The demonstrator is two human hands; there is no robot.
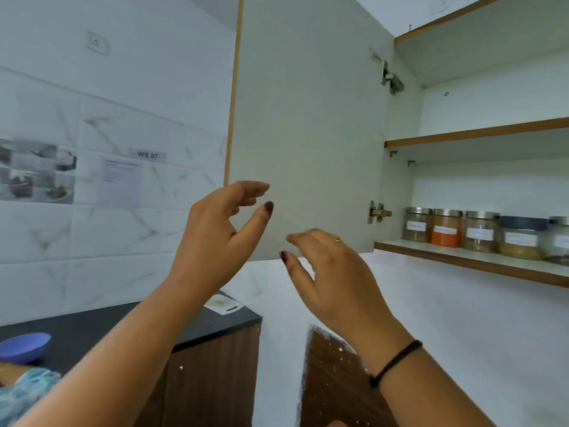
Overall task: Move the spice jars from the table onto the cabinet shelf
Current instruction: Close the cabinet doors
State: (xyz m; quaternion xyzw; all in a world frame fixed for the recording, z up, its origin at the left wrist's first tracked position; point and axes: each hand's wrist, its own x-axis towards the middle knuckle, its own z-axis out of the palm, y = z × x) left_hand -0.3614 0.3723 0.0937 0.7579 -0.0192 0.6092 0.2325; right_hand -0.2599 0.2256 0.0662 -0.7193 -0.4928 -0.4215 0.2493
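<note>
Several spice jars stand in a row on the lowest cabinet shelf (462, 257) at the right: a brownish jar (417, 224), an orange-filled jar (447, 228), another brown jar (481, 232), a dark-lidded jar (521, 238), and one cut off by the frame edge (560, 238). My left hand (215, 229) is raised in front of the open cabinet door (308, 103), fingers loosely bent and holding nothing. My right hand (332, 272) hangs just below and right of it, fingers relaxed, also holding nothing. Neither hand touches a jar.
The upper shelf (477, 134) holds nothing visible. A black countertop (101, 325) at lower left carries a blue bowl (24, 346) and a white board (223, 305). Tiled wall with posted papers lies at the left. Door hinges (377, 212) sit beside the jars.
</note>
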